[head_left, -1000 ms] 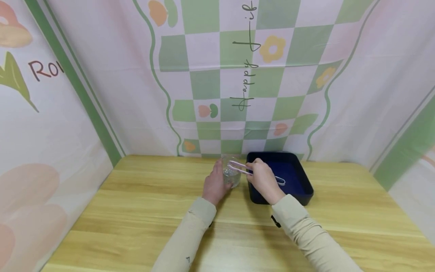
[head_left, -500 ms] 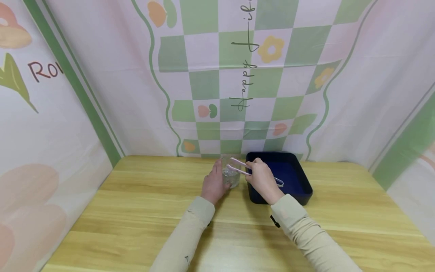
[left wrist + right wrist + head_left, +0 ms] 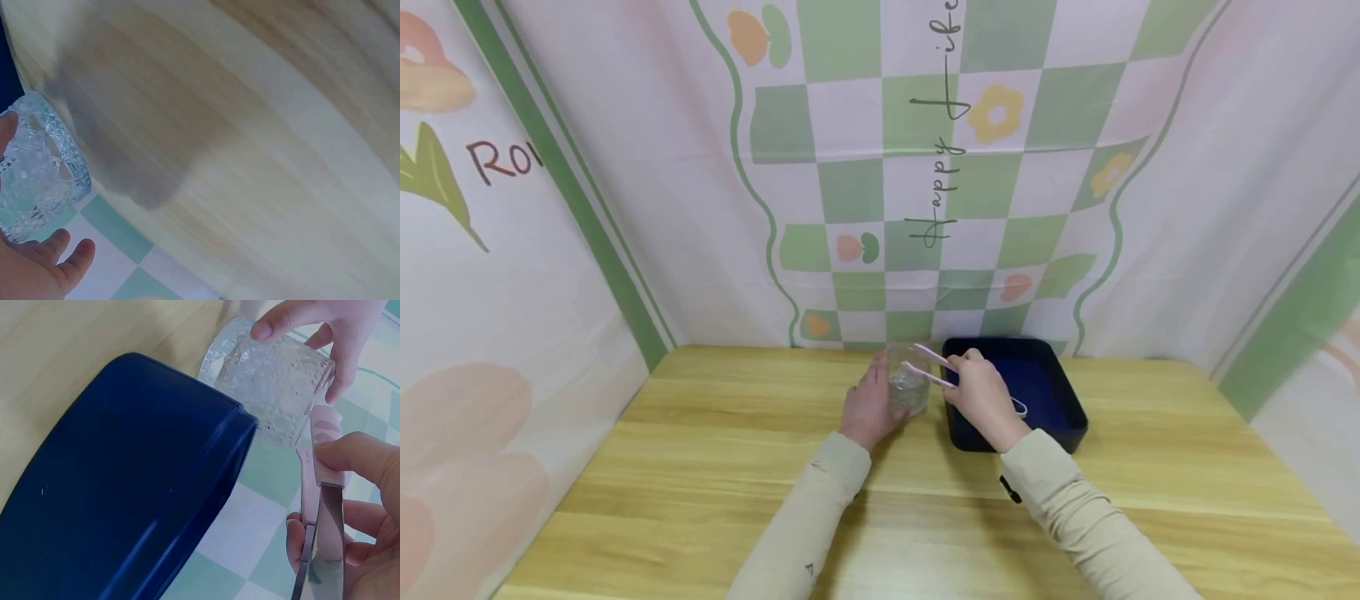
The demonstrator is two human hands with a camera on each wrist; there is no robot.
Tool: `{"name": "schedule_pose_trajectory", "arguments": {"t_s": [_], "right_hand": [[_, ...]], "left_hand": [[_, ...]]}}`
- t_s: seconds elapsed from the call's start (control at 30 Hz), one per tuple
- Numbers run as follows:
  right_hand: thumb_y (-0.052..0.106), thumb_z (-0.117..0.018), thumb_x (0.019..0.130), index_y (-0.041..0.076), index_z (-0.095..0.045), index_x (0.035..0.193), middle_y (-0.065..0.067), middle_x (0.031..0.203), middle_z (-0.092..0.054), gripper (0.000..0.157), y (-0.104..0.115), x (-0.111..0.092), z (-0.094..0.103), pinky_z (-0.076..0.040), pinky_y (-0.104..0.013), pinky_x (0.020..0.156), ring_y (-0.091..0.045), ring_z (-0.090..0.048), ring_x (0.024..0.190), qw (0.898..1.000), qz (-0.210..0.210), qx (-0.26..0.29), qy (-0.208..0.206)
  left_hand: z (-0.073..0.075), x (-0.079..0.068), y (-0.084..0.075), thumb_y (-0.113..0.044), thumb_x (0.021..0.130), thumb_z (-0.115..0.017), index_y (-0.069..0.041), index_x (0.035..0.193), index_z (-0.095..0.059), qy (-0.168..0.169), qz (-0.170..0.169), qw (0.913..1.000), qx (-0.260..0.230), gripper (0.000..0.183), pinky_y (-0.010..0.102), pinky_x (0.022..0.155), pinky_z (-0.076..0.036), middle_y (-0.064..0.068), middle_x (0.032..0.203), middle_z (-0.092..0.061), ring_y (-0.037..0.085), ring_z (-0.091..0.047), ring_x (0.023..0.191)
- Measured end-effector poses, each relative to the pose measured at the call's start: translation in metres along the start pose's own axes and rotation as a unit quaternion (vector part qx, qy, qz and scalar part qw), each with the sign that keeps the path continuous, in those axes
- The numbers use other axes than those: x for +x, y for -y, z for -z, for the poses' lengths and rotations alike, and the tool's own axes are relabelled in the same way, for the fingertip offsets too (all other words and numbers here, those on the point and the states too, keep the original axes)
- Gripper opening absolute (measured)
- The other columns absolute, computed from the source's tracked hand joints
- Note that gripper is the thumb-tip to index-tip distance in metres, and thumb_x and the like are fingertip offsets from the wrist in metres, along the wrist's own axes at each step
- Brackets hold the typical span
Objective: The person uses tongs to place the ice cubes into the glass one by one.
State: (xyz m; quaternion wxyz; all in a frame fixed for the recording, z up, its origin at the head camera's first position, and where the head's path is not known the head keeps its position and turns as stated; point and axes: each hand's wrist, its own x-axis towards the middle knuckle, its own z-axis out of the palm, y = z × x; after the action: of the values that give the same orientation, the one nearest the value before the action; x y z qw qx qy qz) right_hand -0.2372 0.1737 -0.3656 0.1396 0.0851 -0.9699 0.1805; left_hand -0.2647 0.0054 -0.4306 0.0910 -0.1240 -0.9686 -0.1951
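Note:
A clear textured glass stands on the table, left of a dark blue tray. The fingers and thumb of my left hand grip its side; the left wrist view shows the glass between them, with two other fingers off it. My right hand grips tongs with pink-tipped arms and a metal body. Their two tips are spread apart over the glass's mouth, nothing between them. Seen from the right wrist, the thumb presses one pink arm of the tongs.
The deep blue tray stands close right of the glass, partly under my right hand and the looped end of the tongs. A wooden table bears everything. A patterned curtain hangs right behind its far edge.
The tongs' tips have spread wider apart, and the far tip has moved away toward the back rim of the glass. My left hand keeps its grip on the glass.

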Motion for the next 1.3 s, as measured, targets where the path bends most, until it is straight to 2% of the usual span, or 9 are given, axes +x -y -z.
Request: {"name": "schedule_pose_trajectory", "arguments": {"t_s": [0.27,0.47,0.57,0.67,0.8,0.97,1.07,1.2,1.3], "right_hand": [[0.009,-0.071,0.076,-0.007,-0.063,0.117,-0.025,0.102,-0.060,0.045,-0.012,0.007,0.019,-0.054,-0.051,0.077,-0.039,-0.062,0.087,1.000,-0.014,0.013,-0.023],[0.010,-0.069,0.078,-0.010,-0.060,0.119,-0.029,0.099,-0.058,0.046,-0.036,0.011,0.044,-0.051,-0.054,0.074,-0.041,-0.059,0.083,0.998,-0.049,0.018,-0.045],[0.009,-0.068,0.078,-0.013,-0.061,0.112,-0.030,0.094,-0.056,0.041,-0.054,0.010,0.053,-0.050,-0.053,0.068,-0.040,-0.056,0.078,0.996,-0.061,0.025,-0.065],[0.008,-0.068,0.076,-0.014,-0.062,0.099,-0.030,0.087,-0.056,0.032,-0.073,0.009,0.059,-0.047,-0.053,0.064,-0.040,-0.054,0.074,0.993,-0.067,0.027,-0.095],[0.007,-0.069,0.074,-0.015,-0.061,0.091,-0.031,0.080,-0.057,0.029,-0.098,0.005,0.065,-0.045,-0.051,0.056,-0.041,-0.054,0.067,0.989,-0.085,0.016,-0.121],[0.008,-0.069,0.076,-0.015,-0.059,0.081,-0.025,0.067,-0.055,0.025,-0.128,-0.001,0.070,-0.038,-0.037,0.041,-0.032,-0.050,0.053,0.986,-0.126,0.024,-0.108],[0.010,-0.069,0.079,-0.014,-0.058,0.079,-0.020,0.064,-0.053,0.026,-0.144,-0.006,0.070,-0.036,-0.032,0.040,-0.028,-0.048,0.052,0.983,-0.159,0.027,-0.089],[0.013,-0.068,0.080,-0.015,-0.058,0.077,-0.025,0.068,-0.055,0.030,-0.162,-0.015,0.068,-0.040,-0.035,0.042,-0.033,-0.051,0.057,0.977,-0.202,0.006,-0.063],[0.014,-0.068,0.080,-0.015,-0.057,0.073,-0.028,0.068,-0.055,0.031,-0.173,-0.023,0.065,-0.043,-0.041,0.046,-0.036,-0.052,0.059,0.976,-0.210,-0.002,-0.052]], "left_hand": [[0.002,0.000,0.001,-0.037,0.071,-0.083,-0.003,0.151,-0.016,0.007,0.001,1.0000,0.005,0.109,0.046,0.093,-0.054,0.017,0.153,-0.033,0.032,-0.055,0.122],[0.003,0.000,0.003,-0.044,0.070,-0.081,-0.003,0.152,-0.014,0.006,0.001,1.0000,0.005,0.113,0.049,0.099,-0.051,0.018,0.155,-0.029,0.034,-0.047,0.131],[0.004,0.000,0.005,-0.050,0.070,-0.079,-0.003,0.151,-0.015,-0.001,-0.002,1.0000,0.009,0.114,0.050,0.103,-0.048,0.019,0.155,-0.029,0.035,-0.044,0.134],[0.006,0.000,0.008,-0.055,0.070,-0.078,-0.003,0.152,-0.015,-0.004,0.000,1.0000,0.007,0.116,0.051,0.106,-0.045,0.018,0.155,-0.028,0.035,-0.041,0.136],[0.009,0.002,0.011,-0.059,0.071,-0.075,-0.005,0.152,-0.015,-0.007,0.005,1.0000,0.002,0.115,0.052,0.109,-0.041,0.017,0.156,-0.027,0.036,-0.039,0.138],[0.013,0.003,0.017,-0.068,0.073,-0.066,-0.008,0.152,-0.018,-0.016,0.018,0.9995,0.020,0.110,0.058,0.114,-0.032,0.015,0.155,-0.031,0.034,-0.038,0.138],[0.017,0.003,0.021,-0.072,0.076,-0.059,-0.008,0.152,-0.020,-0.015,0.029,0.9991,0.028,0.107,0.060,0.117,-0.025,0.015,0.155,-0.031,0.034,-0.034,0.141],[0.022,0.004,0.027,-0.074,0.080,-0.051,-0.008,0.152,-0.019,-0.009,0.038,0.9985,0.039,0.103,0.061,0.118,-0.020,0.014,0.157,-0.027,0.035,-0.029,0.144],[0.027,0.005,0.031,-0.074,0.082,-0.048,-0.007,0.153,-0.019,-0.007,0.046,0.9979,0.045,0.102,0.061,0.119,-0.018,0.013,0.158,-0.024,0.037,-0.025,0.145]]}}
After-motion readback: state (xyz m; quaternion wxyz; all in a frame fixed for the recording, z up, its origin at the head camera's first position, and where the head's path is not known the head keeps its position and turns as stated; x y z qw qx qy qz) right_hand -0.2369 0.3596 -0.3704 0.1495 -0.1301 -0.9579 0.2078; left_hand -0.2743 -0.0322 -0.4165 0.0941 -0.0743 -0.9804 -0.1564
